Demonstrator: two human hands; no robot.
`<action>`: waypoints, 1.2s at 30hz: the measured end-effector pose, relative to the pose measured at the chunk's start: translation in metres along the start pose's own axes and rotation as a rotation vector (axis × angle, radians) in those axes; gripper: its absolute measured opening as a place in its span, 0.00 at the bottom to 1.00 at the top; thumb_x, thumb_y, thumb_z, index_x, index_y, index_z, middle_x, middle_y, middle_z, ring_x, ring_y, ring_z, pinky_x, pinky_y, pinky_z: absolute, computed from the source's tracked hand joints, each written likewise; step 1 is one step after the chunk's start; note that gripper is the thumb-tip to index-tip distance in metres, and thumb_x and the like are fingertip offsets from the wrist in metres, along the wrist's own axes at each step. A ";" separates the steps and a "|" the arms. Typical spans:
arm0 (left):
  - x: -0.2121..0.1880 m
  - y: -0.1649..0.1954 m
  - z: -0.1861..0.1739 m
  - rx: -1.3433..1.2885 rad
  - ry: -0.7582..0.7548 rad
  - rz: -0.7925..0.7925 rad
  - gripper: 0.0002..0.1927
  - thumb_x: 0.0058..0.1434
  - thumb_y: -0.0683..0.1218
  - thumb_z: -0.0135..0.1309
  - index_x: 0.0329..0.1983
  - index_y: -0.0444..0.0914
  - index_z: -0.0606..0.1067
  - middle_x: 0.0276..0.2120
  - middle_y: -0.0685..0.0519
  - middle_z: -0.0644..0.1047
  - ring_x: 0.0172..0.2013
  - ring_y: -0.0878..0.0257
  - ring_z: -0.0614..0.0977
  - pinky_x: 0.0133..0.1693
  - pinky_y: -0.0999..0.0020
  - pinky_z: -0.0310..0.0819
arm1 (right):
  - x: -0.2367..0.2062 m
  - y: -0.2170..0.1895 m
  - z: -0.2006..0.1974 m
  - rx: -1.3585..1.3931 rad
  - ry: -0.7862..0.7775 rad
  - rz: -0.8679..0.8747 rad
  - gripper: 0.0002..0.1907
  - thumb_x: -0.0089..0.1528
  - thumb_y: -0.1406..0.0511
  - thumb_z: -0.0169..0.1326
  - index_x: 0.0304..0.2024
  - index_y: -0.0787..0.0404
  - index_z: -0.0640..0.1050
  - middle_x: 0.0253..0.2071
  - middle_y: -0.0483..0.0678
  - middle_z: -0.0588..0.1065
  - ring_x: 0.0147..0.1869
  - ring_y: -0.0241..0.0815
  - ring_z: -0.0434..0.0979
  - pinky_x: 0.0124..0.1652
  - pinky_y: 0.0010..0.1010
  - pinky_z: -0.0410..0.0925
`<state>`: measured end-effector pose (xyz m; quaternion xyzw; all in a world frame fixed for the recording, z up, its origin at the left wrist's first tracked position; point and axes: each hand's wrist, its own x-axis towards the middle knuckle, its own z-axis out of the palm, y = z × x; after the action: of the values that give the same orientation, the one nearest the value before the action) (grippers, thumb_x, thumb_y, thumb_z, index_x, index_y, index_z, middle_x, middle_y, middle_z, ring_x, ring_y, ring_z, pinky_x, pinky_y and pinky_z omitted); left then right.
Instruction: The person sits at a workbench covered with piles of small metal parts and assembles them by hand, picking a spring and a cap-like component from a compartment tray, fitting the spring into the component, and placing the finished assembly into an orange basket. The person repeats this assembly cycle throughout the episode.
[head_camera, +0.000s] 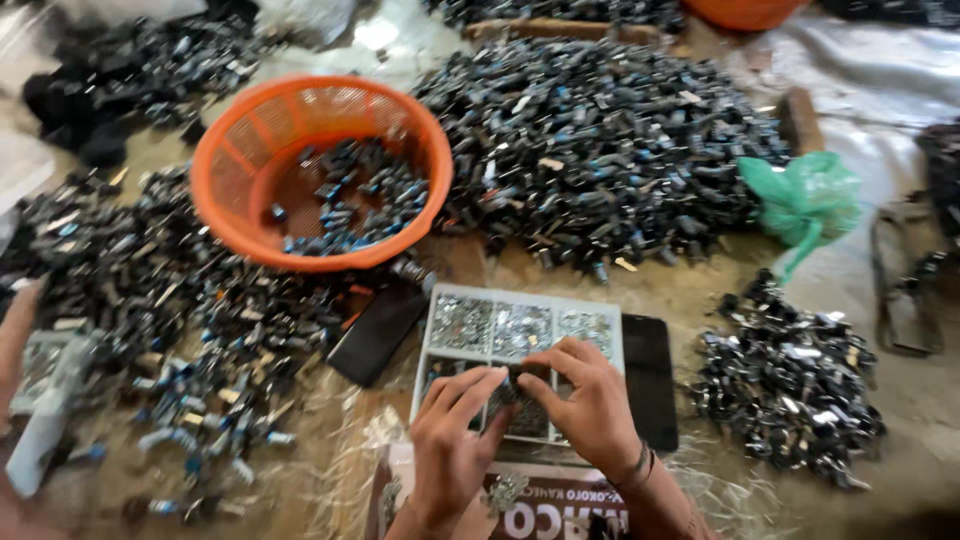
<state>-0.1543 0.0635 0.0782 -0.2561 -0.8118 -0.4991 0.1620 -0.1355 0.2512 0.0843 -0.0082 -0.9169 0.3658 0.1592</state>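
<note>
My left hand (455, 440) and my right hand (585, 400) meet over the near row of a grey compartment tray (432, 330) filled with tiny shiny metal pieces. The fingertips of both hands pinch together around a small dark part (515, 385) just above the tray's middle compartment. The blur hides which hand bears the part. The near edge of the tray rests on a printed cardboard box (545, 500) below my wrists.
An orange plastic basket (225, 185) with dark and blue parts stands behind the tray. A large heap of dark parts (600, 140) lies at the back, smaller heaps left (180, 300) and right (790, 385). A green plastic bag (805, 200) sits right.
</note>
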 end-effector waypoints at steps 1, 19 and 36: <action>0.001 0.000 0.000 0.007 0.001 -0.013 0.24 0.47 0.38 0.67 0.49 0.36 0.80 0.46 0.48 0.81 0.45 0.50 0.81 0.47 0.60 0.76 | 0.002 -0.006 0.004 -0.084 -0.045 -0.036 0.10 0.53 0.66 0.66 0.37 0.58 0.85 0.35 0.46 0.78 0.42 0.45 0.76 0.39 0.34 0.69; 0.006 -0.005 -0.005 -0.022 0.031 -0.049 0.23 0.47 0.38 0.69 0.48 0.38 0.80 0.45 0.51 0.83 0.44 0.55 0.83 0.46 0.63 0.77 | -0.012 0.013 0.017 0.571 -0.106 0.233 0.05 0.59 0.70 0.65 0.32 0.69 0.84 0.29 0.43 0.77 0.31 0.30 0.71 0.30 0.23 0.64; 0.004 -0.006 -0.012 -0.096 0.003 -0.023 0.23 0.48 0.39 0.70 0.49 0.37 0.80 0.45 0.50 0.82 0.44 0.53 0.83 0.45 0.63 0.78 | -0.007 -0.003 0.010 0.556 -0.162 0.158 0.05 0.60 0.71 0.61 0.34 0.69 0.83 0.34 0.46 0.79 0.36 0.33 0.76 0.35 0.24 0.67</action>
<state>-0.1607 0.0514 0.0809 -0.2533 -0.7896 -0.5396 0.1452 -0.1317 0.2412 0.0777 -0.0064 -0.7878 0.6137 0.0525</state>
